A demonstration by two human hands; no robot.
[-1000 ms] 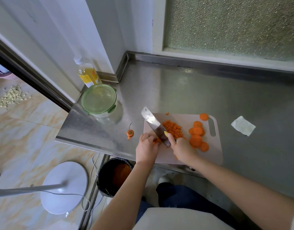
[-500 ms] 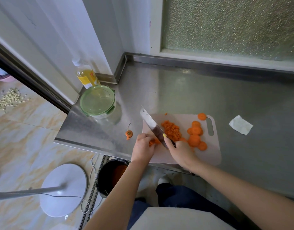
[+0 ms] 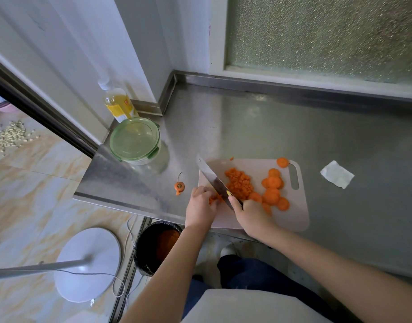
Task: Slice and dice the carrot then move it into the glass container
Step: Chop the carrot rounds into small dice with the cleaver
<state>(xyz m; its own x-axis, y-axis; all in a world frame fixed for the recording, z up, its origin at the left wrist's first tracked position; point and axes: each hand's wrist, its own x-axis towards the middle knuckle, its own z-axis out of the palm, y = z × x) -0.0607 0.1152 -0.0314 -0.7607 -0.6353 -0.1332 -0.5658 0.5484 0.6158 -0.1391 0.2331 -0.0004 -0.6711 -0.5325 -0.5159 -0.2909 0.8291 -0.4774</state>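
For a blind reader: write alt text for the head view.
A person's right hand holds a knife over a cutting board while the left hand steadies carrot pieces at the blade. Diced carrot and round slices lie on the board; a lidded glass container stands to its left.

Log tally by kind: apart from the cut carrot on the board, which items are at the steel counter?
Yellow-liquid plastic bottle: 1
Green-lidded round glass container: 1
Pale pink plastic cutting board: 1
Steel cleaver: 1
White paper scrap: 1
Orange carrot stem end: 1
Total: 6
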